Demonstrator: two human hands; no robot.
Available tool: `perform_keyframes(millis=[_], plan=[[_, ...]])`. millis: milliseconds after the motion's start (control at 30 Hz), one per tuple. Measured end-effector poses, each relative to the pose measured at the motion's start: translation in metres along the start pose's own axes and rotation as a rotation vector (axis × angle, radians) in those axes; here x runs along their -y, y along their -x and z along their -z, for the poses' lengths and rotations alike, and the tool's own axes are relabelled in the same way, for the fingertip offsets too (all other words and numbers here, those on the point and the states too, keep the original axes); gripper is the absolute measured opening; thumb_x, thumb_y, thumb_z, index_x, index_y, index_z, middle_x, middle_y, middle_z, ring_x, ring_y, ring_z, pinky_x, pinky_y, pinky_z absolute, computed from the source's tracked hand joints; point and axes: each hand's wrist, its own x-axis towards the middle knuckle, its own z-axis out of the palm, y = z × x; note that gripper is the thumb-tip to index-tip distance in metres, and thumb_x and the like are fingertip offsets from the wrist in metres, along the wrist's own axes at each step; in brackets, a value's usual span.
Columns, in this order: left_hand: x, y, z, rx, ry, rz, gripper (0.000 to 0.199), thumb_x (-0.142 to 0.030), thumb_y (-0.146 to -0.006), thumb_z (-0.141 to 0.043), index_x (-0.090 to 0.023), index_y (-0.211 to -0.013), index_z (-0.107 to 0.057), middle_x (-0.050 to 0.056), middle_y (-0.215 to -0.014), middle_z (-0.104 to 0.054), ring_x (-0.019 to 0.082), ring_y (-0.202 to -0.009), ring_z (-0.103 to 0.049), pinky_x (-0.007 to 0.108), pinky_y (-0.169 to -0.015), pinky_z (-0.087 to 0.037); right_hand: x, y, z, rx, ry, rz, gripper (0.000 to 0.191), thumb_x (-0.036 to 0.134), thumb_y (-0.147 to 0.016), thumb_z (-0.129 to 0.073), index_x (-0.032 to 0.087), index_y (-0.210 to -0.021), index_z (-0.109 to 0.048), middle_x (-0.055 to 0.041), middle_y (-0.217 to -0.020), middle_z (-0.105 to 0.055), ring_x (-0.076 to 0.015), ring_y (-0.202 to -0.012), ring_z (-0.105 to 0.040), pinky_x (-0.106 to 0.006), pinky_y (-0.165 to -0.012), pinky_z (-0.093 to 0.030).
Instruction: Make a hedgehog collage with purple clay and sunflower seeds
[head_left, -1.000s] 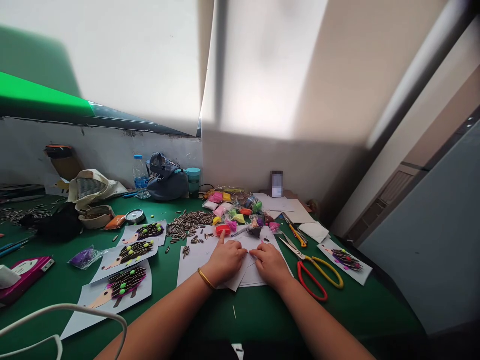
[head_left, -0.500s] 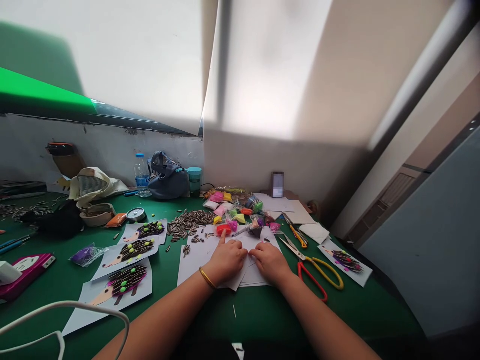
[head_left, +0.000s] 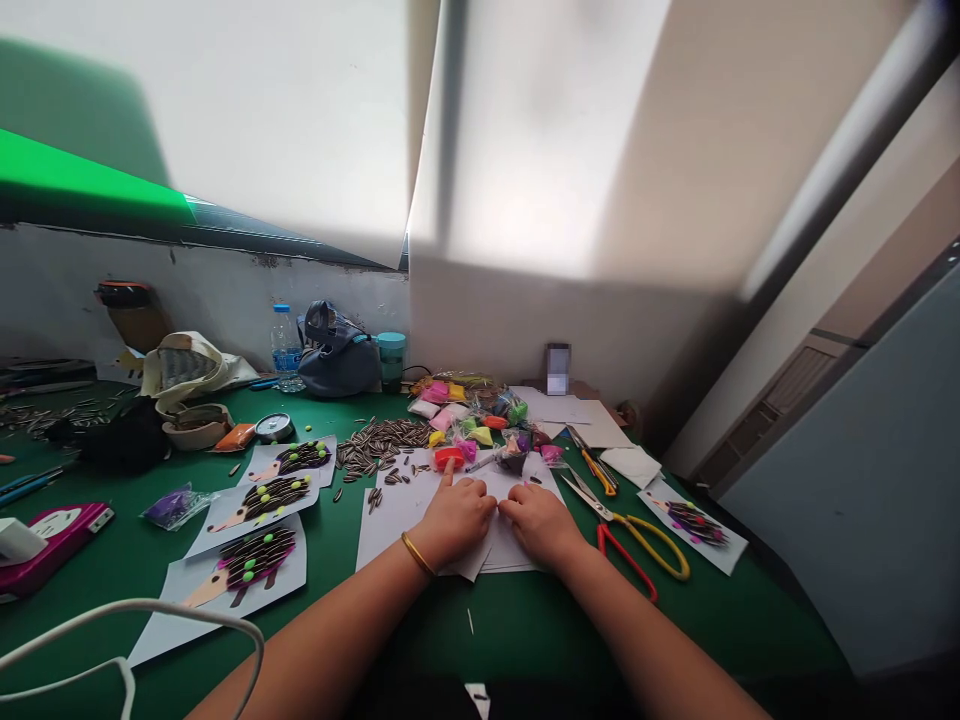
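Observation:
My left hand [head_left: 459,520], a gold bangle [head_left: 417,553] at its wrist, rests over white paper sheets [head_left: 390,530]. One of its fingers sticks out toward a red clay packet [head_left: 448,458], while the others curl inward. My right hand [head_left: 541,518] lies on the same sheets, fingers bent. The fingertips of both hands meet at the middle; anything pinched there is too small or hidden. Sunflower seeds [head_left: 379,445] are heaped beyond the left hand, with a few loose on the paper. A marker pen [head_left: 480,463] lies past the hands.
Right of the paper are yellow-red scissors [head_left: 611,517], a yellow cutter [head_left: 596,465] and a hedgehog picture [head_left: 694,525]. More hedgehog pictures [head_left: 259,560] overlap at left, near a white cable [head_left: 150,606] and magenta power strip [head_left: 71,540]. Colourful clay packets [head_left: 450,415] are piled behind.
The whole view has shifted very slightly. Both hands keep the same place and pose on the paper.

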Motion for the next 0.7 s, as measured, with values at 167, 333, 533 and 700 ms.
perform_keyframes(millis=[167,333,533,700], plan=[[0.0,-0.001,0.001,0.007,0.006,-0.008,0.018,-0.02,-0.089,-0.049,-0.024,-0.095,-0.065,0.004,-0.094,-0.062,0.024,-0.09,-0.058,0.061,-0.113,-0.007,-0.005,0.009,-0.008,-0.129,-0.208,-0.12,0.034,0.004,-0.081,-0.047,0.022,-0.103,-0.066,-0.0049,-0.101,-0.064,-0.0192,-0.096,-0.055,-0.029,-0.085,-0.04],[0.001,-0.005,0.002,0.033,0.01,0.018,0.02,-0.021,-0.089,-0.049,-0.024,-0.098,-0.067,0.006,-0.094,-0.062,0.026,-0.093,-0.057,0.062,-0.112,-0.009,-0.003,0.012,-0.014,-0.161,-0.272,-0.171,0.035,0.003,-0.079,-0.047,0.021,-0.1,-0.068,-0.0054,-0.101,-0.064,-0.0202,-0.098,-0.055,-0.031,-0.089,-0.042],[0.002,-0.006,-0.001,0.014,0.017,0.027,0.019,-0.022,-0.088,-0.05,-0.023,-0.101,-0.064,0.005,-0.098,-0.064,0.026,-0.096,-0.059,0.06,-0.112,-0.011,0.009,0.014,-0.014,-0.122,-0.204,-0.161,0.038,0.009,-0.082,-0.051,0.026,-0.109,-0.071,-0.0056,-0.102,-0.064,-0.0209,-0.099,-0.053,-0.032,-0.09,-0.039],[0.008,0.001,0.001,0.025,0.138,0.041,0.041,-0.023,-0.09,-0.048,-0.026,-0.131,-0.051,0.007,-0.115,-0.066,0.027,-0.11,-0.058,0.058,-0.114,-0.01,0.013,0.013,-0.009,-0.084,-0.156,-0.169,0.038,0.01,-0.082,-0.053,0.027,-0.111,-0.071,-0.0053,-0.102,-0.063,-0.0209,-0.099,-0.052,-0.032,-0.088,-0.037]])
